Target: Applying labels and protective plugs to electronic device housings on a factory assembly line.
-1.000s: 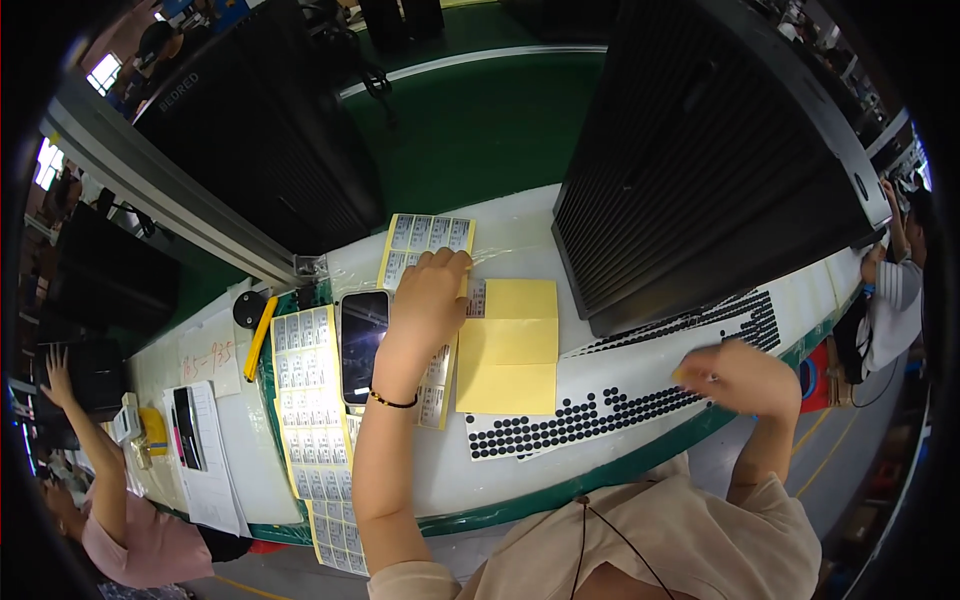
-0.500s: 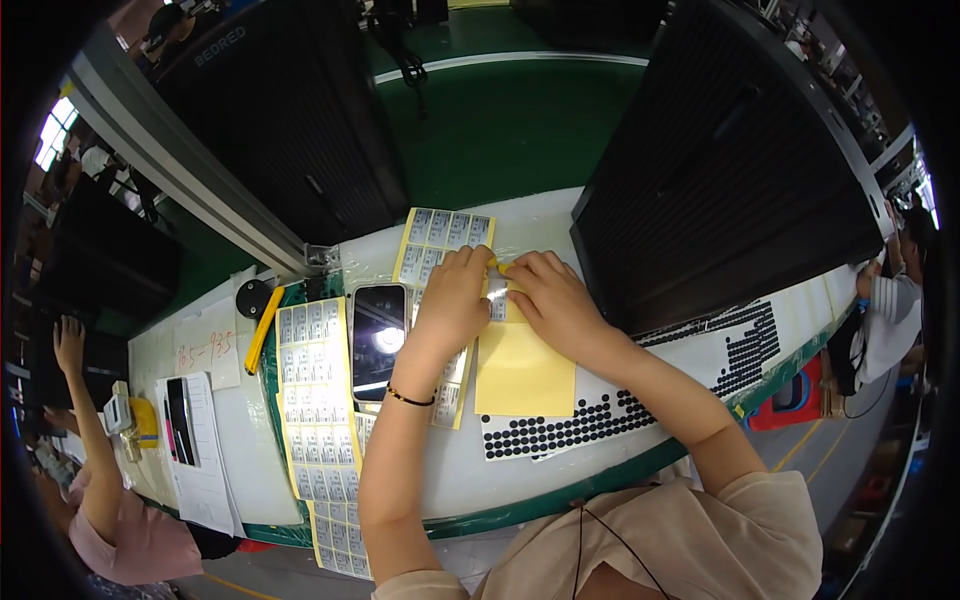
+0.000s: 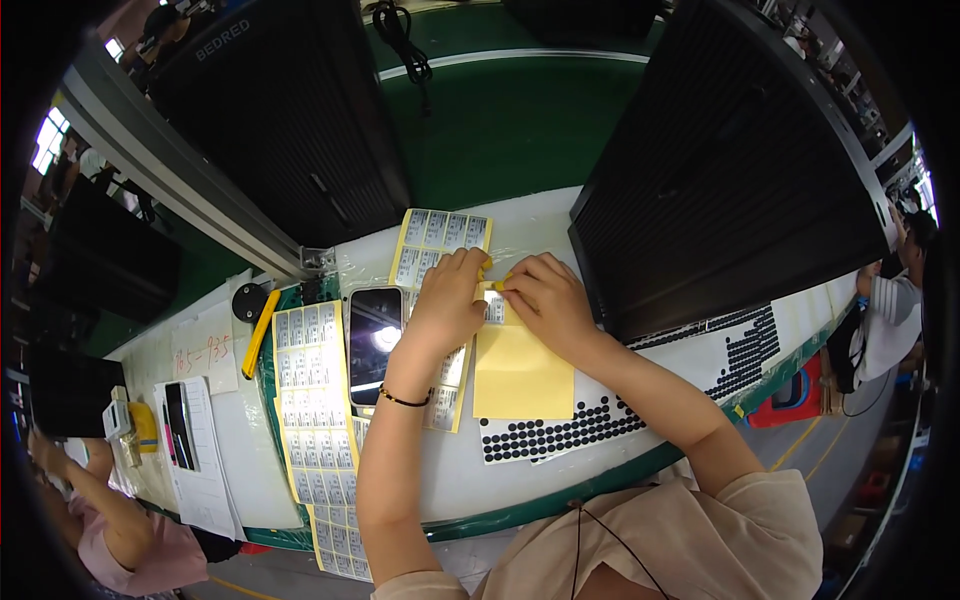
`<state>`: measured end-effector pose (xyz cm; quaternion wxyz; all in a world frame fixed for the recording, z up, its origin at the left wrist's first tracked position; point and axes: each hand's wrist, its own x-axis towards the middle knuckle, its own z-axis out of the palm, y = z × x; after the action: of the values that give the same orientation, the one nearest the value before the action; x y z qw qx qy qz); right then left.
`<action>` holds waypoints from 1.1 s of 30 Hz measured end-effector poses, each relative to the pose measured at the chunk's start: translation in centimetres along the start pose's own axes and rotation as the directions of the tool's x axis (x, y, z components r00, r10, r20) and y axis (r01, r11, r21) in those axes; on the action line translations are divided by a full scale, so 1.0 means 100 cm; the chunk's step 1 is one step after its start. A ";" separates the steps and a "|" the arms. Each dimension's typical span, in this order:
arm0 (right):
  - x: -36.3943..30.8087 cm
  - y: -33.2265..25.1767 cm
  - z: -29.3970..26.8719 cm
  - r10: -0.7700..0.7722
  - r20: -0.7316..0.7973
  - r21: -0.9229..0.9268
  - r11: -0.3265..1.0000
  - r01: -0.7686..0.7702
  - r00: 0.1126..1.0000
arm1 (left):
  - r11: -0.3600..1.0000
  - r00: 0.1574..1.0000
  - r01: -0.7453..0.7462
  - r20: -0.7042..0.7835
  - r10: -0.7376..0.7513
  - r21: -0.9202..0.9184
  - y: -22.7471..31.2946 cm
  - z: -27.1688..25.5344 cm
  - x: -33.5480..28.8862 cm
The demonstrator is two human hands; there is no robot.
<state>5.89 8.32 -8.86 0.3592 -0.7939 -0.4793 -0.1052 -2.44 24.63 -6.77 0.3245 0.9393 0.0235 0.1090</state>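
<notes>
A yellow-backed label sheet (image 3: 524, 375) lies on the worktable with a silver-grey label (image 3: 494, 306) at its far end, between my hands. My left hand (image 3: 450, 298) has its fingers bent in and closed at the sheet's far left edge. Facing it, my right hand (image 3: 547, 300) pinches at the far edge of the same sheet. Small yellow bits show at the fingertips of both; what they are I cannot make out. Under and left of my left hand lies another sheet of printed labels (image 3: 445, 228). A phone (image 3: 378, 345) rests beside my left wrist.
A sheet of black round dots (image 3: 560, 432) lies nearer me. More label sheets (image 3: 315, 400) and a yellow cutter (image 3: 262, 335) are at left. Tall black cabinets (image 3: 730, 170) stand beyond. At far left, a co-worker's arm (image 3: 105, 505) reaches over the table near papers (image 3: 210, 450).
My right fingers have come slightly nearer to me, and more of the label shows between my hands. At far left the co-worker's raised arm has come down.
</notes>
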 end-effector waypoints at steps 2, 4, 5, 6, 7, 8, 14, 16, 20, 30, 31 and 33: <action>0.001 0.000 -0.002 -0.040 0.041 0.061 0.997 0.038 0.998 | 1.000 1.000 -0.002 0.020 0.002 0.011 -0.001 -0.001 -0.001; 0.001 -0.003 -0.008 -0.079 0.032 0.077 0.994 0.076 0.996 | 0.998 0.998 -0.047 0.036 0.046 0.034 -0.003 -0.001 0.000; 0.001 -0.005 -0.012 -0.118 0.030 0.093 0.989 0.115 0.993 | 0.998 0.998 -0.055 0.037 0.053 0.044 -0.003 -0.003 0.000; -0.002 -0.008 -0.016 -0.126 0.052 0.115 0.986 0.119 0.991 | 0.998 0.997 -0.053 0.052 0.051 0.034 -0.002 -0.005 -0.001; -0.005 -0.012 -0.020 -0.130 0.036 0.116 0.985 0.125 0.991 | 0.998 0.997 -0.050 0.065 0.048 0.027 -0.002 -0.007 -0.003; -0.008 -0.014 -0.026 -0.219 0.016 0.154 0.965 0.214 0.976 | 0.998 0.997 -0.062 0.047 0.061 0.020 -0.004 -0.004 -0.002; -0.027 -0.057 -0.131 -0.579 -0.058 0.323 0.760 0.564 0.813 | 0.989 0.993 -0.119 0.020 0.117 0.092 0.007 -0.003 0.008; -0.027 -0.064 -0.175 -0.679 -0.224 0.120 0.693 0.711 0.699 | 0.986 0.970 -0.146 -0.186 0.158 0.080 0.027 -0.002 0.019; -0.010 -0.073 -0.264 -0.517 -0.401 -0.035 0.834 0.551 0.757 | 0.881 0.762 -0.455 -0.570 0.307 -0.133 0.128 -0.038 0.053; 0.073 -0.055 -0.357 -0.007 -0.385 0.583 0.773 0.249 0.923 | 0.664 0.697 -0.622 -0.679 0.229 -0.414 0.271 -0.038 0.077; 0.076 -0.053 -0.362 0.005 -0.275 0.659 0.729 0.185 0.961 | 0.606 0.718 -0.617 -0.674 0.172 -0.503 0.275 -0.036 0.076; 0.083 -0.050 -0.370 -0.036 -0.256 0.557 0.811 0.177 0.966 | 0.645 0.721 -0.593 -0.674 0.159 -0.482 0.276 -0.038 0.074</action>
<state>12.56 -9.40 24.39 0.6292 -0.6020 -0.4870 -0.0682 3.18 6.04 14.51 0.5842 0.6590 -0.1277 0.4563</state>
